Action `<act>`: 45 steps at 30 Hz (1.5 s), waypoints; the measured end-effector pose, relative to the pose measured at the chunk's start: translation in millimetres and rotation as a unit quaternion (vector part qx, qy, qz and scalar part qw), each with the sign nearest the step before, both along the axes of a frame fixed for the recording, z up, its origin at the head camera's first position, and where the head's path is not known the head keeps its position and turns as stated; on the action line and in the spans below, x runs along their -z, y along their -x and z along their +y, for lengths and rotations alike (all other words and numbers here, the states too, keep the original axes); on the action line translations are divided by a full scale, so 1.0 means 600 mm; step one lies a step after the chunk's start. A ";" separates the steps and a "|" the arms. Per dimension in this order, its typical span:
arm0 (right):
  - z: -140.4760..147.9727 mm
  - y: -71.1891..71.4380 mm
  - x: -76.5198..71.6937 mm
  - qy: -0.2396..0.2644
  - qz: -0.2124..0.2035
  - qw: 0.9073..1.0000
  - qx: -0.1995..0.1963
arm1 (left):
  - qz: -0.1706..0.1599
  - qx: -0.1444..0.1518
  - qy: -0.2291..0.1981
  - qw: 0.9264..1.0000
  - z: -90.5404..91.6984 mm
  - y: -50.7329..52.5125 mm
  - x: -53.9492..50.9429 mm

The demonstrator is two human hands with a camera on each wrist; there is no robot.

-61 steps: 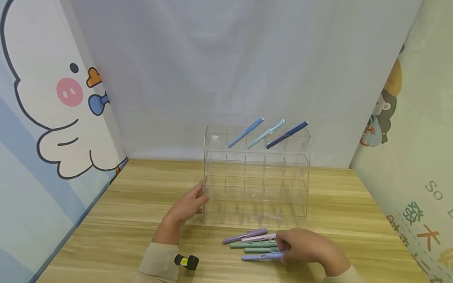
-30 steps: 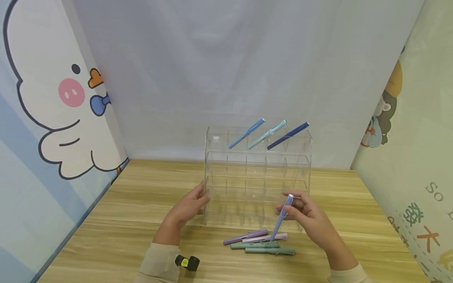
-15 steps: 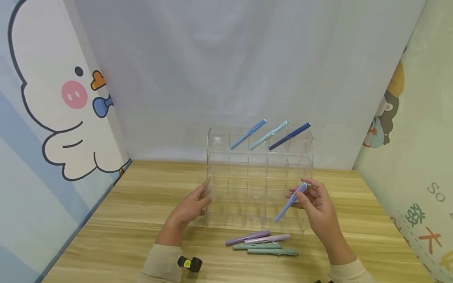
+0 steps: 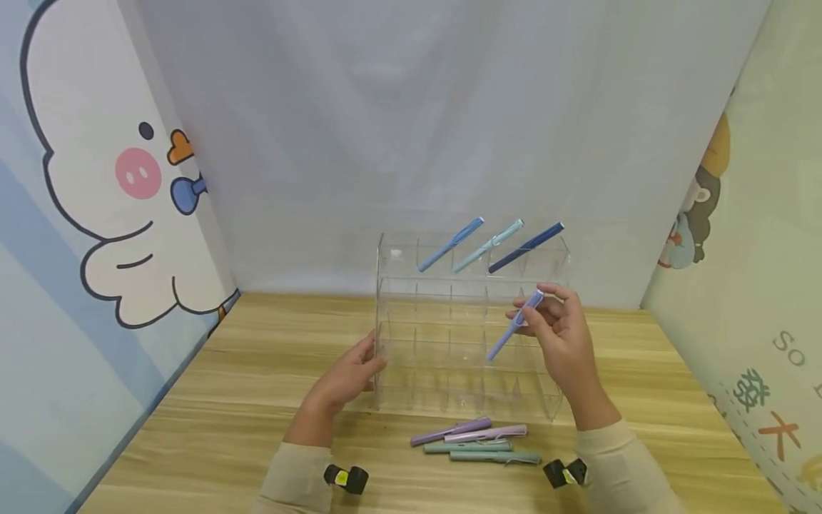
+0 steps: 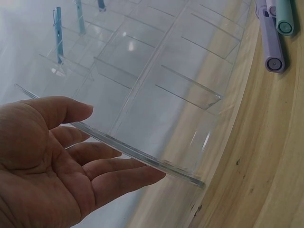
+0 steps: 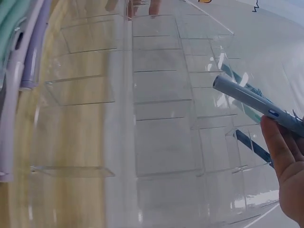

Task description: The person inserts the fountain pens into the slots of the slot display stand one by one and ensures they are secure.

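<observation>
In the head view a clear acrylic tiered rack [image 4: 462, 389] stands on the table. My left hand [image 4: 343, 375] rests against its left side; in the left wrist view the fingers [image 5: 126, 178] lie fairly straight along the side panel. My right hand [image 4: 561, 335] pinches a periwinkle-blue capped pen [image 4: 514, 325] between thumb and fingers, tilted, in front of the rack's right half. A light blue pen [image 4: 451, 244], a pale aqua pen [image 4: 489, 245] and a navy pen [image 4: 526, 248] lean in the top tier. From the right wrist, the held pen [image 6: 247, 99] hangs above the dividers.
Before the rack lie a purple pen [image 4: 449, 432], a pale pink pen [image 4: 486, 434] and two green pens [image 4: 467, 447] on the wooden table [image 4: 270, 371]. A grey curtain [image 4: 411, 128] hangs behind. Printed panels flank both sides.
My right hand has picked the periwinkle pen off the table and raised it to the rack's middle tiers. The left hand stays at the rack's side.
</observation>
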State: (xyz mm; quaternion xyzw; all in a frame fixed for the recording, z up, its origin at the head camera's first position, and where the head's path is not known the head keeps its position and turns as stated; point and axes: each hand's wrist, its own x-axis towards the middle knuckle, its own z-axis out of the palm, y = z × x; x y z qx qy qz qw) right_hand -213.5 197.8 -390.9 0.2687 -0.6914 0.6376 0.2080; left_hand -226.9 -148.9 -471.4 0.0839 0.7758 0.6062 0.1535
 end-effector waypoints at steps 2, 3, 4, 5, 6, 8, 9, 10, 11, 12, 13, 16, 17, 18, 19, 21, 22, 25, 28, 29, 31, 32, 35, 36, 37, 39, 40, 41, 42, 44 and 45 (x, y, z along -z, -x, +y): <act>-0.009 0.014 -0.014 0.013 0.004 1.000 0.004 | 0.000 -0.002 0.000 1.000 0.000 0.000 0.000; -0.014 0.021 -0.021 0.021 0.009 1.000 0.004 | -0.001 -0.003 0.001 1.000 -0.001 0.000 0.000; -0.019 0.028 -0.028 0.030 0.015 0.999 0.005 | -0.002 -0.005 0.001 1.000 -0.001 0.000 0.000; -0.024 0.035 -0.034 0.039 0.020 0.999 0.004 | -0.004 -0.006 0.001 1.000 -0.001 0.000 -0.001; -0.029 0.042 -0.040 0.047 0.022 0.999 0.006 | -0.003 -0.006 0.000 1.000 -0.001 0.000 -0.001; -0.039 0.055 -0.050 0.058 0.033 0.998 0.007 | -0.001 -0.003 0.000 1.000 -0.001 0.000 -0.001; -0.044 0.061 -0.055 0.064 0.038 0.997 0.008 | 0.001 -0.002 -0.002 1.000 -0.002 0.000 -0.001; -0.050 0.067 -0.060 0.073 0.041 0.996 0.009 | 0.001 -0.001 -0.003 1.000 -0.002 0.000 -0.001; -0.055 0.072 -0.064 0.078 0.044 0.996 0.011 | -0.001 -0.001 -0.003 1.000 -0.002 0.000 -0.001; -0.061 0.077 -0.068 0.086 0.046 0.995 0.014 | 0.000 -0.001 -0.003 1.000 -0.003 0.000 -0.001; -0.066 0.082 -0.072 0.091 0.047 0.995 0.016 | 0.000 -0.002 -0.003 1.000 -0.003 0.000 -0.001; -0.081 0.098 -0.080 0.099 0.047 0.994 0.029 | -0.001 -0.005 -0.002 1.000 -0.003 -0.001 -0.003; -0.086 0.103 -0.081 0.099 0.046 0.994 0.032 | 0.000 -0.005 -0.001 1.000 -0.003 -0.001 -0.004; -0.090 0.107 -0.081 0.099 0.044 0.994 0.035 | 0.001 -0.005 -0.002 1.000 -0.003 -0.002 -0.005; -0.093 0.111 -0.081 0.097 0.043 0.994 0.039 | 0.000 -0.006 -0.001 1.000 -0.002 -0.002 -0.006; -0.098 0.116 -0.078 0.097 0.042 0.993 0.043 | 0.000 -0.006 0.000 1.000 -0.001 -0.004 -0.008; -0.100 0.117 -0.075 0.100 0.040 0.993 0.043 | -0.001 -0.006 0.001 1.000 0.000 -0.005 -0.009; -0.104 0.117 -0.065 0.099 0.035 0.993 0.045 | -0.003 -0.008 0.002 1.000 0.002 -0.007 -0.009; -0.106 0.116 -0.059 0.096 0.035 0.994 0.049 | -0.002 -0.008 0.000 1.000 0.002 -0.006 -0.009; -0.107 0.117 -0.058 0.097 0.036 0.993 0.051 | -0.001 -0.008 0.000 1.000 0.002 -0.006 -0.008; -0.109 0.117 -0.056 0.103 0.037 0.993 0.050 | -0.001 -0.008 0.000 1.000 0.001 -0.005 -0.008; -0.110 0.117 -0.055 0.105 0.036 0.993 0.049 | 0.000 -0.008 0.000 1.000 0.001 -0.005 -0.007; -0.113 0.118 -0.048 0.105 0.024 0.993 0.044 | 0.000 -0.007 0.001 1.000 0.000 -0.006 -0.007; -0.115 0.118 -0.046 0.100 0.018 0.994 0.043 | 0.000 -0.007 0.000 1.000 0.000 -0.006 -0.007; -0.115 0.118 -0.043 0.094 0.011 0.995 0.042 | 0.000 -0.006 0.001 1.000 0.000 -0.006 -0.007; -0.117 0.117 -0.038 0.079 -0.005 0.996 0.044 | 0.002 -0.004 0.001 1.000 0.000 -0.006 -0.007; -0.117 0.117 -0.036 0.072 -0.013 0.996 0.044 | 0.002 -0.004 0.002 1.000 0.001 -0.005 -0.006; -0.117 0.116 -0.035 0.063 -0.020 0.997 0.045 | 0.001 -0.004 0.003 1.000 0.001 -0.005 -0.006; -0.117 0.115 -0.034 0.055 -0.026 0.997 0.048 | 0.000 -0.004 0.004 1.000 0.001 -0.005 -0.006; -0.118 0.109 -0.038 0.036 -0.034 0.997 0.054 | 0.001 -0.004 0.004 1.000 0.001 -0.004 -0.005; -0.119 0.104 -0.042 0.025 -0.034 0.997 0.057 | -0.001 -0.006 0.005 1.000 0.001 -0.004 -0.005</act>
